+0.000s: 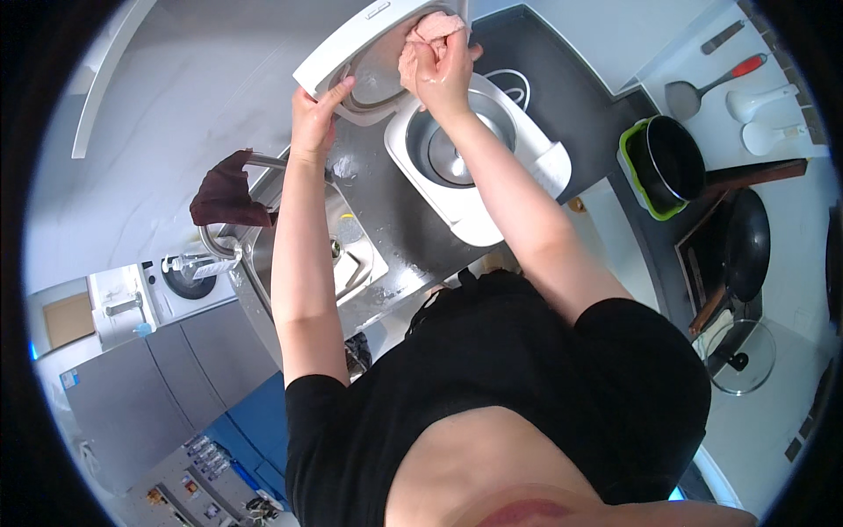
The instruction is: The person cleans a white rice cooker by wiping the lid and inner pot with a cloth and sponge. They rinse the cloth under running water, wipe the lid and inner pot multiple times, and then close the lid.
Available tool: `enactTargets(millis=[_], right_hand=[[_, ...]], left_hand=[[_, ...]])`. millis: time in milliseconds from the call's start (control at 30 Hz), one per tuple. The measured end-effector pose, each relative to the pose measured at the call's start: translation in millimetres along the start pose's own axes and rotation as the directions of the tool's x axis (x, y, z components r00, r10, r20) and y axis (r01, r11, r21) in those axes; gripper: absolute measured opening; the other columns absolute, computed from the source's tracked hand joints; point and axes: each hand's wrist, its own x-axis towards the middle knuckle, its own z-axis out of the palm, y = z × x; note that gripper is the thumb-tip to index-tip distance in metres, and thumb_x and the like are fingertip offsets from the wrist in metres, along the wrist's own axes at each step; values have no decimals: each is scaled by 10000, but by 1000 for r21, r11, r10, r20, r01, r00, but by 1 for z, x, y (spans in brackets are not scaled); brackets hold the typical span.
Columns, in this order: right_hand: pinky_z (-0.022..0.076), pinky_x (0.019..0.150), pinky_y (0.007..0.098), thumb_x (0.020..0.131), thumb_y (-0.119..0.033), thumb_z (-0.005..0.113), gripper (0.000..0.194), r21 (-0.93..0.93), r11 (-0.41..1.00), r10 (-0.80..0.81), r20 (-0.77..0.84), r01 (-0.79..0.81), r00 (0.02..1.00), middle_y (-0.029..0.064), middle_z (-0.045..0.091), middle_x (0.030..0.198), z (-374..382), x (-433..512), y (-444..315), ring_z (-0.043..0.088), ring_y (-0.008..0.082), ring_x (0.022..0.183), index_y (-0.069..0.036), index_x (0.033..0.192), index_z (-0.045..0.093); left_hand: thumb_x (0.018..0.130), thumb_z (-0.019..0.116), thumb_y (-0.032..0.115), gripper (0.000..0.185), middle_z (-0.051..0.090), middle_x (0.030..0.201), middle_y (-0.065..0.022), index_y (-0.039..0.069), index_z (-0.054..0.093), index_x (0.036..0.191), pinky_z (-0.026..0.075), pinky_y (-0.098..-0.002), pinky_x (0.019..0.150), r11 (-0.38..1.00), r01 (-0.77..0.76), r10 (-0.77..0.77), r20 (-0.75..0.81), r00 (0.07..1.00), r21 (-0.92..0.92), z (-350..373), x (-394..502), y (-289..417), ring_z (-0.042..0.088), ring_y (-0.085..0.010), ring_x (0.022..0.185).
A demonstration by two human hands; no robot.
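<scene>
A white rice cooker [421, 191] stands on the dark countertop with its lid [349, 39] raised. My left hand [321, 117] grips the lid's left edge, thumb on the inner side. In my right hand [448, 76] is a bunched pink cloth [431, 39], pressed near the lid's inner face at its upper right. Below that hand the metal interior of the cooker [454, 155] shows, with no inner pot visible and a round heating plate at the bottom. Part of the inner lid is hidden behind the cloth and hand.
Left of the cooker is a steel sink [355, 250]; a dark brown cloth [230, 194] hangs over its faucet. A black pot [673, 158] in a green basin [635, 178], a frying pan [747, 247] and a glass lid [741, 359] are at right. A white cord [520, 76] lies behind the cooker.
</scene>
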Motion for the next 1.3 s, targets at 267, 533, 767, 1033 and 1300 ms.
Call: enactTargets(millis=[267, 533, 767, 1033, 1300], right_hand=[[536, 769, 405, 859, -41, 608, 76, -85, 875, 481, 273, -477, 833, 124, 654, 950, -3, -18, 21, 679, 334, 907, -76, 914, 569], [532, 816, 306, 854, 74, 513, 124, 447, 844, 165, 310, -297, 936, 93, 594, 969, 4, -14, -3, 667, 234, 871, -27, 921, 533], [524, 781, 293, 859, -12, 627, 106, 186, 858, 450, 180, -479, 875, 74, 635, 910, 1, -26, 54, 637, 211, 814, -57, 918, 552], [525, 787, 357, 868, -24, 632, 160, 187, 842, 521, -41, -506, 852, 114, 646, 922, 4, 10, 11, 663, 265, 881, -46, 988, 529], [507, 709, 386, 870, 22, 526, 121, 269, 961, 37, 92, -60, 995, 151, 568, 830, 25, -5, -95, 619, 320, 777, -51, 961, 496]], left_hand=[[862, 818, 256, 584, 642, 1235, -72, -26, 570, 1309, 412, -317, 1011, 995, -89, 88, -26, 996, -53, -2, -8, -8, 576, -171, 1143], [904, 775, 226, 519, 643, 1221, -66, -27, 567, 1306, 431, -315, 996, 996, -47, 46, -14, 999, -71, -3, -1, -5, 582, -166, 1128], [913, 766, 242, 514, 643, 1233, -67, -20, 571, 1310, 437, -317, 989, 997, -32, 30, -40, 999, -65, -4, -2, -6, 585, -162, 1134], [908, 769, 242, 548, 620, 1281, -76, -18, 549, 1336, 406, -324, 1036, 998, -42, 42, -5, 999, -51, -2, -2, -3, 558, -176, 1189], [911, 765, 223, 473, 647, 1210, -57, -5, 583, 1283, 451, -339, 994, 989, -37, 35, -17, 999, -143, 3, -2, -9, 592, -164, 1106]])
